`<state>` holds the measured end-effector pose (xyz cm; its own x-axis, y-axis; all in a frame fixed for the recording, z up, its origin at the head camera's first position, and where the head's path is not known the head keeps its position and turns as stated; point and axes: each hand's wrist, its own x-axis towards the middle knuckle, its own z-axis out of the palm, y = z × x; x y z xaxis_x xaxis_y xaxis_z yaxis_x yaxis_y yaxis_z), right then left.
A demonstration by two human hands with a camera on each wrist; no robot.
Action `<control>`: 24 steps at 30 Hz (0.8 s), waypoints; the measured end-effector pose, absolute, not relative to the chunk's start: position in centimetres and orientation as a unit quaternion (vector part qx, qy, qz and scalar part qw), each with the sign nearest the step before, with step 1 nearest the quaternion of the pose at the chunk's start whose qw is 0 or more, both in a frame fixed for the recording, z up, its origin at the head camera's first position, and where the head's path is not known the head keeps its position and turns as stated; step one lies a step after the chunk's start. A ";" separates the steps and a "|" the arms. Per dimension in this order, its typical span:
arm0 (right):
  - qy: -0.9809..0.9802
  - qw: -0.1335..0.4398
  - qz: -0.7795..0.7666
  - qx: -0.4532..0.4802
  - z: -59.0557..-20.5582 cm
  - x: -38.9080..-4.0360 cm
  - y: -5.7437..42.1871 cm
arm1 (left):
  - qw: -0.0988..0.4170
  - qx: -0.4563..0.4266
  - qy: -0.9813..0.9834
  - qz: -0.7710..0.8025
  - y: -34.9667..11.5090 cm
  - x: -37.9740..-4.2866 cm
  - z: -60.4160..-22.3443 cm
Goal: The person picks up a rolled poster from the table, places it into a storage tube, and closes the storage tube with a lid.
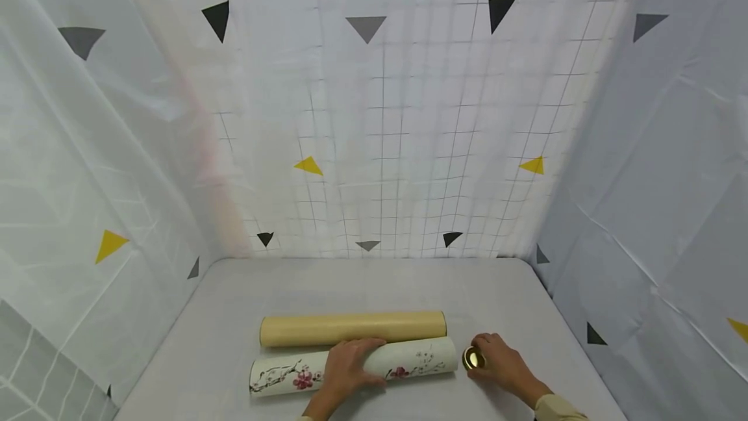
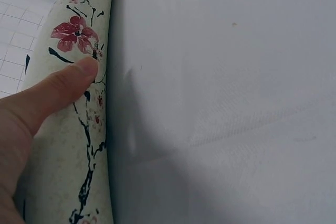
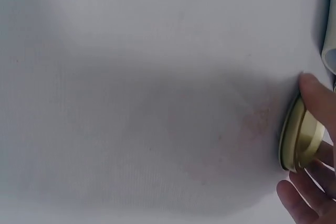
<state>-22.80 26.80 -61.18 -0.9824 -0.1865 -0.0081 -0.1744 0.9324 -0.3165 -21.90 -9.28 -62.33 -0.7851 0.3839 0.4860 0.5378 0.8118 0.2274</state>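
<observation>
A white cardboard tube (image 1: 280, 375) printed with dark branches and pink blossoms lies crosswise on the table. Around its middle, my left hand (image 1: 346, 369) grips it from above; the left wrist view shows the thumb pressed on the printed side of the tube (image 2: 65, 145). Just beyond the tube's right end, my right hand (image 1: 499, 364) holds a round gold metal lid (image 1: 474, 358) by its edge. In the right wrist view, thumb and fingers are on either side of the lid (image 3: 299, 135). The hollow open end of the tube (image 3: 329, 56) shows there, apart from the lid.
Behind the white tube lies a plain tan tube (image 1: 350, 329), close to it and nearly parallel. Both are on a white-covered table (image 1: 380, 284). White sheeting (image 1: 374, 115) with black, grey and yellow triangles rises at the back and along both sides.
</observation>
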 end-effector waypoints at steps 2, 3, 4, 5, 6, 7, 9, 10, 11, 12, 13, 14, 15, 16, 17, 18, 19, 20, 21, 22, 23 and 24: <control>0.982 0.010 -0.162 -0.092 -61.2 -22.8 26.8 | 0.215 -0.248 -0.927 -0.179 -9.3 -21.9 -62.3; 0.982 0.004 -0.166 -0.093 -61.2 -22.7 26.7 | 0.213 -0.247 -0.928 -0.179 -9.3 -22.0 -62.3; 0.980 0.002 -0.174 -0.092 -61.1 -22.8 26.7 | 0.211 -0.247 -0.929 -0.178 -9.3 -22.0 -62.3; 0.979 0.002 -0.183 -0.090 -61.1 -22.8 26.7 | 0.208 -0.246 -0.930 -0.179 -9.3 -22.0 -62.2; 0.977 0.003 -0.192 -0.088 -61.2 -22.8 26.7 | 0.205 -0.246 -0.930 -0.179 -9.3 -22.0 -62.2; 0.976 0.005 -0.199 -0.088 -61.2 -22.8 26.7 | 0.202 -0.246 -0.931 -0.179 -9.3 -22.0 -62.2; 0.973 0.010 -0.215 -0.089 -61.2 -22.8 26.8 | 0.196 -0.244 -0.932 -0.181 -9.4 -21.9 -62.2; 0.971 0.013 -0.222 -0.089 -61.2 -22.9 26.8 | 0.194 -0.243 -0.933 -0.180 -9.4 -21.9 -62.2; 0.969 0.014 -0.228 -0.090 -61.2 -22.9 26.8 | 0.192 -0.242 -0.934 -0.180 -9.4 -21.9 -62.2; 0.968 0.013 -0.232 -0.092 -61.3 -22.9 26.8 | 0.190 -0.241 -0.935 -0.180 -9.4 -21.9 -62.2; 0.967 0.012 -0.237 -0.094 -61.3 -22.9 26.8 | 0.188 -0.240 -0.935 -0.180 -9.4 -21.9 -62.1; 0.966 0.009 -0.240 -0.096 -61.3 -22.8 26.8 | 0.187 -0.240 -0.935 -0.180 -9.4 -21.8 -62.1; 0.965 0.007 -0.242 -0.097 -61.3 -22.8 26.7 | 0.187 -0.240 -0.935 -0.181 -9.4 -21.8 -62.0; 0.965 0.004 -0.242 -0.098 -61.4 -22.8 26.7 | 0.187 -0.240 -0.935 -0.181 -9.3 -21.8 -62.0; 0.965 0.001 -0.241 -0.101 -61.4 -22.7 26.7 | 0.188 -0.240 -0.935 -0.181 -9.3 -21.8 -62.0; 0.966 -0.002 -0.239 -0.103 -61.4 -22.7 26.6 | 0.189 -0.240 -0.935 -0.181 -9.3 -21.9 -62.0; 0.966 -0.006 -0.237 -0.106 -61.4 -22.7 26.6 | 0.191 -0.241 -0.934 -0.180 -9.3 -21.9 -62.0; 0.966 -0.009 -0.233 -0.107 -61.4 -22.8 26.5 | 0.193 -0.241 -0.934 -0.179 -9.3 -21.9 -62.0; 0.967 -0.012 -0.231 -0.107 -61.5 -22.8 26.4 | 0.194 -0.241 -0.934 -0.178 -9.3 -21.9 -62.0; 0.967 -0.016 -0.229 -0.109 -61.5 -22.9 26.4 | 0.196 -0.242 -0.934 -0.178 -9.3 -21.9 -62.0; 0.967 -0.018 -0.228 -0.108 -61.6 -22.9 26.3 | 0.197 -0.242 -0.933 -0.178 -9.3 -21.9 -62.0; 0.968 -0.021 -0.228 -0.107 -61.7 -23.0 26.2 | 0.198 -0.244 -0.933 -0.179 -9.3 -21.9 -62.1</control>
<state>-23.00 26.20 -61.67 -0.9763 -0.1970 0.0897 -0.2163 0.8734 -0.4364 -21.93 -9.32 -62.05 -0.8033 0.3838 0.4555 0.5249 0.8175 0.2370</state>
